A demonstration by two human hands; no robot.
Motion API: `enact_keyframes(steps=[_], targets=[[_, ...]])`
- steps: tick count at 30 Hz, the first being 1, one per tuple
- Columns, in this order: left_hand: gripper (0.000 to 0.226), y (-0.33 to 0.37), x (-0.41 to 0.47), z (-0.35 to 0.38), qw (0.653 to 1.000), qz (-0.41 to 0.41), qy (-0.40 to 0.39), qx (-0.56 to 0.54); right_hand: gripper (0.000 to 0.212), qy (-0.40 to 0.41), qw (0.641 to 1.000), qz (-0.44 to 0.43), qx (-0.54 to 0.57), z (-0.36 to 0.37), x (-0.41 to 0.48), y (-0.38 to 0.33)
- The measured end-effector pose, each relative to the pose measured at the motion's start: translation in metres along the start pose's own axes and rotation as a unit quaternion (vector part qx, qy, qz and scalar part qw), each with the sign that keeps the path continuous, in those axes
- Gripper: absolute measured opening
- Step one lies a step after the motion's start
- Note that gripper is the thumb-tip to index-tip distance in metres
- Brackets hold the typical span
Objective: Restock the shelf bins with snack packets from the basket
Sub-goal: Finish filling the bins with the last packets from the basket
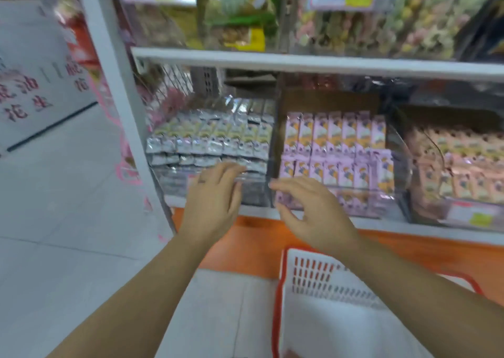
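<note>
From my seat I see both hands up at the lower shelf with nothing in either. My left hand [214, 194] has its fingers stretched out and close together, the tips at the front top edge of the left clear bin [253, 194], just below the rows of silver packets [212, 136] stacked inside; blur keeps me from telling whether the fingertips touch the plastic. My right hand [316, 207] hovers beside it in front of the middle bin [395, 172], fingers loosely spread and a little bent, thumb apart from them, gripping nothing. That middle bin holds pink packets [335, 136] standing upright in neat rows, and the bin to its right holds peach packets [458, 161] with a yellow price tag [480, 218] on its front. The basket [311, 273], white with a red rim, sits low under my right forearm, in front of the orange base [259, 243] of the unit; I cannot make out what lies in it. A white shelf board [300, 60] runs above the bins, with blurred bags of goods on it.
</note>
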State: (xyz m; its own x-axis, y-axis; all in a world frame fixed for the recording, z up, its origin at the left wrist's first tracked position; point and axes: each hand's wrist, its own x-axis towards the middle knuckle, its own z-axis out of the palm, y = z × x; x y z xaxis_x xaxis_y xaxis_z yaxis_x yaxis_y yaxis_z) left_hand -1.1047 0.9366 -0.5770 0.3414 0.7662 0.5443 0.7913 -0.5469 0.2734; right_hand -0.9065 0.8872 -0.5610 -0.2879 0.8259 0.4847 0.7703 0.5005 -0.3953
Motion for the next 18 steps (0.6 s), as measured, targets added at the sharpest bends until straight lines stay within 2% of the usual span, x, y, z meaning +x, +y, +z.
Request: enact_keyframes(steps=[2, 4, 6, 8, 11, 14, 18], targets=[[0.036, 0.016, -0.031, 0.031, 0.995, 0.028, -0.089, -0.035, 0.024, 0.009, 0.997, 0.057, 0.055, 0.008, -0.048, 0.016], [0.042, 0.026, -0.058, 0.066, 0.975, 0.024, -0.206, -0.078, 0.015, -0.026, 0.983, 0.153, 0.096, 0.021, -0.092, 0.04], [0.045, 0.035, -0.082, 0.098, 0.945, -0.001, -0.314, -0.092, 0.015, -0.101, 0.952, 0.267, 0.108, 0.035, -0.136, 0.069], [0.047, 0.042, -0.097, 0.121, 0.913, -0.014, -0.399, -0.088, 0.019, -0.21, 0.908, 0.346, 0.112, 0.048, -0.175, 0.094], [0.058, 0.046, -0.102, 0.136, 0.88, -0.004, -0.47, -0.07, 0.025, -0.364, 0.854, 0.365, 0.076, 0.068, -0.221, 0.119], [0.061, 0.04, -0.096, 0.145, 0.875, 0.008, -0.479, -0.068, 0.032, -0.513, 0.779, 0.356, 0.055, 0.094, -0.242, 0.127], [0.068, 0.048, -0.108, 0.162, 0.865, 0.018, -0.498, -0.057, 0.041, -0.623, 0.718, 0.309, 0.027, 0.143, -0.265, 0.126]])
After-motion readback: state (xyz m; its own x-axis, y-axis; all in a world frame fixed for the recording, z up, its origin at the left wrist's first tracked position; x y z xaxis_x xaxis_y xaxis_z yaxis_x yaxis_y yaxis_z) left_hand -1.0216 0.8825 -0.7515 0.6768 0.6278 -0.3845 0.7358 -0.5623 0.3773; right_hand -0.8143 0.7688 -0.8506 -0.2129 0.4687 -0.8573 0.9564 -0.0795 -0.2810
